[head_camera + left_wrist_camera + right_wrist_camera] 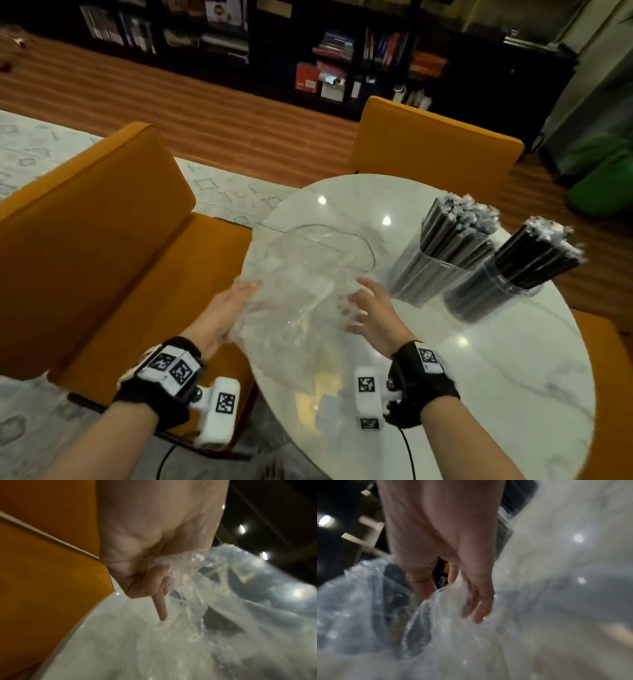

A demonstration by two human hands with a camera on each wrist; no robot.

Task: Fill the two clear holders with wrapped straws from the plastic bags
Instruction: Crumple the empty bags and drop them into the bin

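The empty plastic bag (308, 270) lies right between your hands — left hand (230, 310) pinches its edge, right hand (371, 310) spread flat beside it.

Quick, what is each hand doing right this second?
Left hand: grips the clear plastic bag between palm and curled fingers, one finger pointing straight out.
Right hand: open, fingers spread and touching the bag, not gripping it.

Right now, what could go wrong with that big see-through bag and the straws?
The plastic bag is loose and slippery, and only the left hand pinches it, so it might slide off the marble table. The right hand is near the two straw holders, which lean with tall straws; a bump might tip them.
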